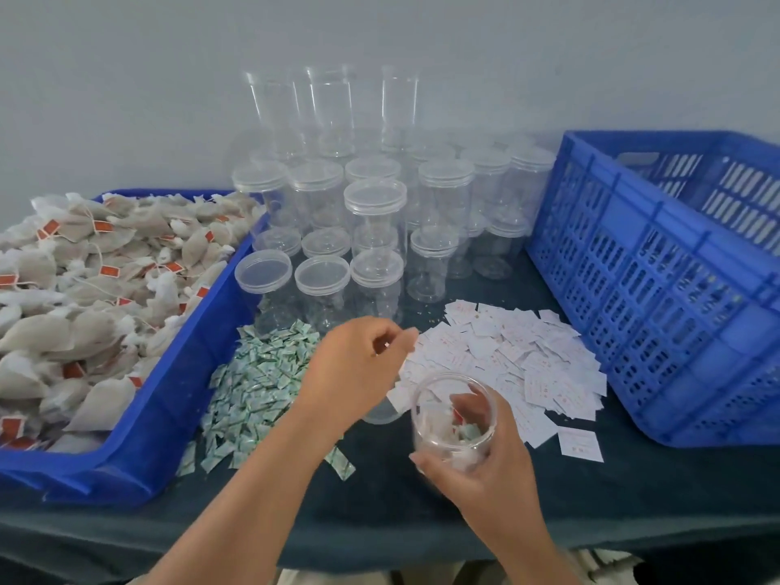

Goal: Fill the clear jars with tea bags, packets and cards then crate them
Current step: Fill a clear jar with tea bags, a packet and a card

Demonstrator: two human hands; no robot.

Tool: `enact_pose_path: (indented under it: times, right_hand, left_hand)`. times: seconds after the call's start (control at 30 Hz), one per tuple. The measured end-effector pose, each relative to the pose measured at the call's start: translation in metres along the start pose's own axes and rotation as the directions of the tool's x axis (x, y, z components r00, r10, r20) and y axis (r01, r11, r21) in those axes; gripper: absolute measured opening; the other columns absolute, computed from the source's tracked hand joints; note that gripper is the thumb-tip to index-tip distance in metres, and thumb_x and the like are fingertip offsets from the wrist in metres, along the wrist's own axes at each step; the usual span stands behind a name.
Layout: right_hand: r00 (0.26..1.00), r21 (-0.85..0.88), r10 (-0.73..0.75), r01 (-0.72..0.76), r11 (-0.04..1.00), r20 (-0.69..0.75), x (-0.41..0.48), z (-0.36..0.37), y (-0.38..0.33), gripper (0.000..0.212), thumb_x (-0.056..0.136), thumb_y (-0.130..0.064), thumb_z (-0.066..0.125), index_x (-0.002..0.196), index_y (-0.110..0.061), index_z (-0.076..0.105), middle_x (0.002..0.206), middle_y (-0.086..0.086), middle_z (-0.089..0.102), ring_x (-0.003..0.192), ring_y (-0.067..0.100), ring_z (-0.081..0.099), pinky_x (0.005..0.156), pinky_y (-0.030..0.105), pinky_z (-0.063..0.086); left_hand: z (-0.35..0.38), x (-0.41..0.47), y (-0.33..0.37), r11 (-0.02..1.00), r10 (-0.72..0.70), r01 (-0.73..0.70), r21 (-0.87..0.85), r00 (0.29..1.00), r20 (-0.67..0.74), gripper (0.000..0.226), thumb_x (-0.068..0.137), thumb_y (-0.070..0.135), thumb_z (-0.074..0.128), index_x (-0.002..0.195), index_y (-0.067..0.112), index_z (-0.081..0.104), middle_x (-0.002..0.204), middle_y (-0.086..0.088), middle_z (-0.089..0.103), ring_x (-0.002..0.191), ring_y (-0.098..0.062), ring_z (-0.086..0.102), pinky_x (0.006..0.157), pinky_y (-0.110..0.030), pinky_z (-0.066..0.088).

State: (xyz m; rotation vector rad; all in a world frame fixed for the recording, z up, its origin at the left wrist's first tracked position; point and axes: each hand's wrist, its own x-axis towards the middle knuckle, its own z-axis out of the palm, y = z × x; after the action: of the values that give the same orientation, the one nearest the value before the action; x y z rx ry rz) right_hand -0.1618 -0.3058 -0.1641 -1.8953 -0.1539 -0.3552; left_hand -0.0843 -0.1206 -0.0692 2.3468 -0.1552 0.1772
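My right hand (485, 466) grips an open clear jar (453, 420) near the table's front, tilted towards me. Inside it lie tea bags and a green packet. My left hand (363, 365) reaches across to the left edge of the pile of white cards (515, 365), fingers curled, its fingertips pinching a card there. A loose clear lid (382, 413) lies on the cloth under that hand. Green packets (261, 382) are heaped left of the hands. Tea bags (84, 297) fill the blue tray (169, 399) at the left.
Several empty lidded clear jars (375, 230) stand in rows and stacks at the back middle. A tall blue slatted crate (658, 289) stands at the right. A dark cloth (380, 500) covers the table up to its front edge.
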Motion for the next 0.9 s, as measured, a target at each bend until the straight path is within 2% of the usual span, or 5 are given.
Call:
enact_pose_path:
  times: [0.23,0.4,0.5,0.67,0.9]
  right_hand:
    - [0.994,0.072,0.083,-0.078,0.994,-0.072,0.002,-0.016,0.012,0.086,0.055,-0.058,0.092,0.128,-0.065,0.048,0.126,-0.030,0.064,0.123,-0.003,0.062,0.094,0.005,0.045]
    - [0.991,0.112,0.123,-0.116,0.987,-0.055,0.003,-0.016,0.019,0.093,0.056,-0.055,0.094,0.137,-0.048,0.049,0.128,-0.025,0.065,0.126,0.001,0.062,0.095,0.008,0.047]
    - [0.990,0.111,0.123,-0.116,0.987,-0.063,0.003,-0.016,0.021,0.092,0.056,-0.055,0.094,0.136,-0.052,0.049,0.129,-0.024,0.066,0.126,0.002,0.063,0.095,0.007,0.046]
    - [0.989,0.103,0.114,-0.105,0.989,-0.091,0.004,-0.015,0.020,0.087,0.057,-0.057,0.095,0.128,-0.070,0.047,0.131,-0.026,0.065,0.128,0.001,0.062,0.097,0.007,0.045]
    - [0.991,0.072,0.098,-0.091,0.993,-0.091,0.007,-0.010,0.015,0.087,0.057,-0.061,0.094,0.128,-0.071,0.045,0.131,-0.031,0.063,0.126,-0.002,0.062,0.094,0.006,0.046]
  left_hand:
    - [0.087,0.081,-0.006,0.856,0.050,-0.246,0.454,0.915,0.401,0.041,0.103,0.034,0.058,0.143,0.023,0.060,0.144,-0.001,0.059,0.131,-0.027,0.056,0.104,-0.041,0.049]
    - [0.107,0.092,-0.009,0.756,0.133,-0.344,0.558,0.914,0.383,0.033,0.100,0.023,0.050,0.067,0.020,0.045,0.070,0.002,0.051,0.079,-0.026,0.058,0.080,-0.035,0.046]
    - [0.108,0.082,-0.007,0.740,0.248,-0.356,0.570,0.933,0.261,0.030,0.099,0.018,0.044,0.070,0.020,0.040,0.064,0.002,0.044,0.067,-0.024,0.051,0.065,-0.032,0.040]
    - [0.095,0.072,-0.006,0.991,0.071,-0.067,0.114,0.997,-0.029,0.010,0.095,0.027,0.067,0.101,0.027,0.076,0.086,0.012,0.073,0.081,-0.009,0.069,0.077,-0.028,0.056]
    - [0.040,0.034,0.004,0.879,-0.087,0.094,-0.467,0.996,0.036,0.013,0.079,0.046,0.086,0.083,0.034,0.081,0.077,0.010,0.077,0.062,-0.001,0.062,0.056,-0.014,0.047]
